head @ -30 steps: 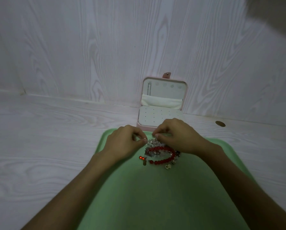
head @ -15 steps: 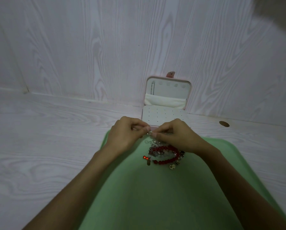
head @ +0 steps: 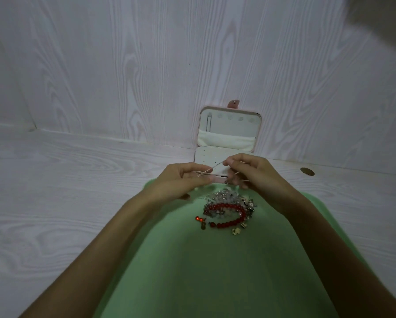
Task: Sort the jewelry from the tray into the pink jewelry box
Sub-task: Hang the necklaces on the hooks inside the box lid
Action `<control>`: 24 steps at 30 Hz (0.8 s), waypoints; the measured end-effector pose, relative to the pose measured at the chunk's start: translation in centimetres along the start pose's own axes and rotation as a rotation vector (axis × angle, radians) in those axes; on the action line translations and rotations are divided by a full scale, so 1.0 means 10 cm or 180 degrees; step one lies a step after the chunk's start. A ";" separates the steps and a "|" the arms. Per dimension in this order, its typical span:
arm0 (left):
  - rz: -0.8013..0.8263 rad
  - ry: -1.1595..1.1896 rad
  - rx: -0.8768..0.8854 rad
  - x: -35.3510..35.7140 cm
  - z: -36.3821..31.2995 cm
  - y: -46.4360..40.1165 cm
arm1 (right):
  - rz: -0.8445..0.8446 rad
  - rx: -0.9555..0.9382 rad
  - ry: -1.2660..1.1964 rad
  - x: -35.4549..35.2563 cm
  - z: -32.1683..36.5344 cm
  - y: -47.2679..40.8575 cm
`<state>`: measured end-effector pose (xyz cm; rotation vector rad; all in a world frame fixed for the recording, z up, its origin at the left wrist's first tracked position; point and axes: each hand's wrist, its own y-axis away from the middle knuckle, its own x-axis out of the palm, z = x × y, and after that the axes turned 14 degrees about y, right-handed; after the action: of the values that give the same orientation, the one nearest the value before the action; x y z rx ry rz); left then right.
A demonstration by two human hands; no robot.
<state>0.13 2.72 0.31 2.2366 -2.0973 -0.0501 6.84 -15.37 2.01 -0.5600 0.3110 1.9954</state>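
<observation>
A thin silver chain (head: pixel 216 166) is stretched between my two hands above the far edge of the green tray (head: pixel 215 271). My left hand (head: pixel 181 181) pinches one end of it and my right hand (head: pixel 249 173) pinches the other. Below them on the tray lies a pile of jewelry (head: pixel 229 208): a red bead bracelet, clear beads, small earrings and charms. The pink jewelry box (head: pixel 229 136) stands open just beyond the tray, its lid leaning against the wall and a white perforated pad in its base.
A white wood-grain table (head: pixel 66 191) meets a matching wall (head: pixel 146 65) right behind the box. A round brown hole (head: pixel 307 171) sits in the table to the right of the box.
Both hands have lifted from the pile and drawn apart, pulling a silver chain taut between them in front of the box.
</observation>
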 end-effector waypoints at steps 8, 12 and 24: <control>-0.0947 -0.1638 0.0847 -0.11 0.18 -0.07 | -0.0089 -0.0218 0.2607 -0.15 -0.14 -0.01; -0.0581 -0.2130 0.0777 -0.08 0.19 -0.04 | 0.0046 -0.0242 0.2647 -0.14 -0.13 0.02; -0.0387 -0.2954 0.0922 -0.14 -0.03 -0.04 | -0.0155 -0.0637 0.2679 -0.34 0.18 0.02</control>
<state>0.45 4.12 0.55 2.8692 -2.4418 -1.0377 7.51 -17.28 5.30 -1.5144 0.5948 1.6585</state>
